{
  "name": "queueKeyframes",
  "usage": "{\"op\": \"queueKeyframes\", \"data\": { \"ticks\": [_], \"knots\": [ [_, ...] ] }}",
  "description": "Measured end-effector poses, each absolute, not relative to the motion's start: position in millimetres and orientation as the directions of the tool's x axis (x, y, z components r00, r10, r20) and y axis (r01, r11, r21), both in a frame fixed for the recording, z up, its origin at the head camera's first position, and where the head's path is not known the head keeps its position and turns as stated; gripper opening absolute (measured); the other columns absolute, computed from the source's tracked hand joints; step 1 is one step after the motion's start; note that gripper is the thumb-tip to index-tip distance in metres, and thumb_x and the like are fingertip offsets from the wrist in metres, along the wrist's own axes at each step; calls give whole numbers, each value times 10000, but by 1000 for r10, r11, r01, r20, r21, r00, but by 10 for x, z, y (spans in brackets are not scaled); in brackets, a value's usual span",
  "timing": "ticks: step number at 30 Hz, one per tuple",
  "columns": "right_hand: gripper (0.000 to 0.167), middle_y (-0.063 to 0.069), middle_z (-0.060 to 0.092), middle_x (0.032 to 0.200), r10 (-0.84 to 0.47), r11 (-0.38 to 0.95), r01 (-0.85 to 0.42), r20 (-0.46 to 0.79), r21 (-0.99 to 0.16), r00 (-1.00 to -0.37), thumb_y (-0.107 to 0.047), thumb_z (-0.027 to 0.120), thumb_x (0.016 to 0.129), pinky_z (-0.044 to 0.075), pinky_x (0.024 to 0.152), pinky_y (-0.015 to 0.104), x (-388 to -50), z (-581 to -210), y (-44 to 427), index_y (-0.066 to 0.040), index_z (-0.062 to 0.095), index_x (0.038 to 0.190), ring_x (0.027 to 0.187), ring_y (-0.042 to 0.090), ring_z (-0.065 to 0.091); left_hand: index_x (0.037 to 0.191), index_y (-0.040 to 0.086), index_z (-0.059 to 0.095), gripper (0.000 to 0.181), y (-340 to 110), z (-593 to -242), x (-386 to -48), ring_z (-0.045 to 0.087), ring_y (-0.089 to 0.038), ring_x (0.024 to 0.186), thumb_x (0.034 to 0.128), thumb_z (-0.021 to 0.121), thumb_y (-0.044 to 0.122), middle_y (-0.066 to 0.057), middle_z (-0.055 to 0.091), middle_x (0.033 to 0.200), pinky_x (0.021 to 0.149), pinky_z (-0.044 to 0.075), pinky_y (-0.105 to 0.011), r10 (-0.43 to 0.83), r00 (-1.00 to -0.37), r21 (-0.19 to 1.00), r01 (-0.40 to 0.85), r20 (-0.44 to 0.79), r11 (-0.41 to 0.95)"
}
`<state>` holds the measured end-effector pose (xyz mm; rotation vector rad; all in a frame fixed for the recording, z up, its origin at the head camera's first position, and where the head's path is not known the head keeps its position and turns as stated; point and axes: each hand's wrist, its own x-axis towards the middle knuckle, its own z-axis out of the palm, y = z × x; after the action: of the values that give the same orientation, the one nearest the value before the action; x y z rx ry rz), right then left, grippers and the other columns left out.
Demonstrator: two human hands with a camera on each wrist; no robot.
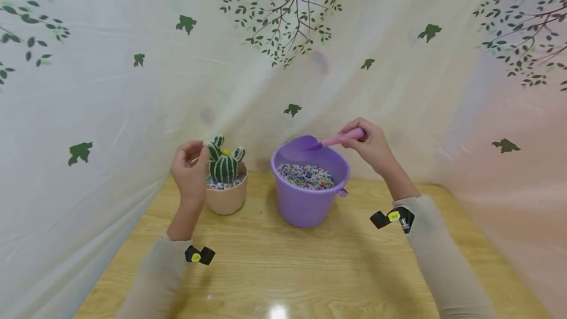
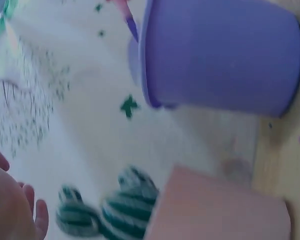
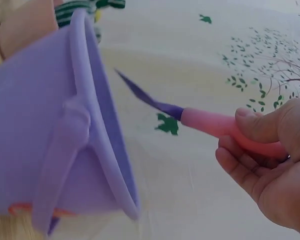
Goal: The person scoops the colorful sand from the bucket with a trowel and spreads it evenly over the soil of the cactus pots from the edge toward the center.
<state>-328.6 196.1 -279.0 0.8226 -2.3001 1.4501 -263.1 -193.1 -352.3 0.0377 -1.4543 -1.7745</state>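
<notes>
My right hand (image 1: 369, 147) grips the pink handle of a small shovel (image 1: 343, 137), whose purple blade is over the back rim of a purple bucket (image 1: 305, 208). Multicoloured beads (image 1: 305, 176) lie inside the bucket. In the right wrist view, fingers and thumb hold the shovel handle (image 3: 210, 122). To the left, my left hand (image 1: 190, 171) is raised beside a knitted cactus (image 1: 223, 168), fingers loosely bent and holding nothing visible; whether it touches the cactus I cannot tell. The cactus stands in a peach pot (image 1: 227, 201) with beads around its base.
A wooden table (image 1: 274, 265) carries the pot and the bucket, side by side near its back edge. Behind and beside them hangs a pale curtain (image 1: 248, 87) printed with branches and green leaves. A few stray beads lie on the tabletop.
</notes>
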Motion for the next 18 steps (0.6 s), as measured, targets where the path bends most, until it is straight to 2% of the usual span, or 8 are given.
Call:
{"op": "queueKeyframes", "data": {
  "ticks": [2,4,6,8,12,18],
  "knots": [
    [159,111,763,935,-315,406,-620,534,-672,-785,-13,709,938,536,701,143,-3287,-2755,2009,60,651,1065,776,13,662,1149,-28,664,218,-1772,-3461,-2600,625,-97,937,934,677,6,2,674,1031,799,537,-142,-470,-736,837,547,488,12],
    [125,177,746,930,-329,489,-624,533,-610,-779,2,711,930,510,677,136,-3300,-2723,2038,46,664,1038,762,6,636,1227,-34,636,292,-1632,-3444,-2610,625,-117,1011,940,673,3,-52,678,1124,838,539,-139,-331,-820,870,494,468,7],
    [100,200,748,913,-353,560,-627,528,-542,-772,10,711,928,483,662,142,-3306,-2682,2056,26,668,1017,755,27,628,1318,-6,598,370,-1510,-3477,-2659,605,-160,1135,958,670,37,-94,641,1261,928,533,-177,-184,-896,912,411,404,0],
    [88,194,756,895,-383,606,-627,511,-490,-769,38,701,924,468,652,161,-3309,-2634,2064,20,661,999,758,73,655,1399,39,553,449,-1409,-3541,-2743,563,-220,1257,970,677,93,-116,583,1386,1029,524,-266,-68,-946,949,316,317,13],
    [110,159,774,874,-439,664,-603,422,-442,-793,101,631,929,447,624,218,-3321,-2534,2054,9,637,988,795,207,722,1502,77,452,594,-1270,-3703,-2904,451,-349,1421,970,701,163,-161,458,1536,1165,438,-458,72,-976,977,210,207,43],
    [219,137,777,836,-486,717,-553,264,-424,-833,174,494,882,435,608,280,-3317,-2416,2005,12,606,978,843,292,717,1517,26,404,636,-1175,-3867,-3054,452,-378,1427,961,699,119,-212,463,1529,1189,407,-480,173,-964,979,197,202,-45]
  ]
}}
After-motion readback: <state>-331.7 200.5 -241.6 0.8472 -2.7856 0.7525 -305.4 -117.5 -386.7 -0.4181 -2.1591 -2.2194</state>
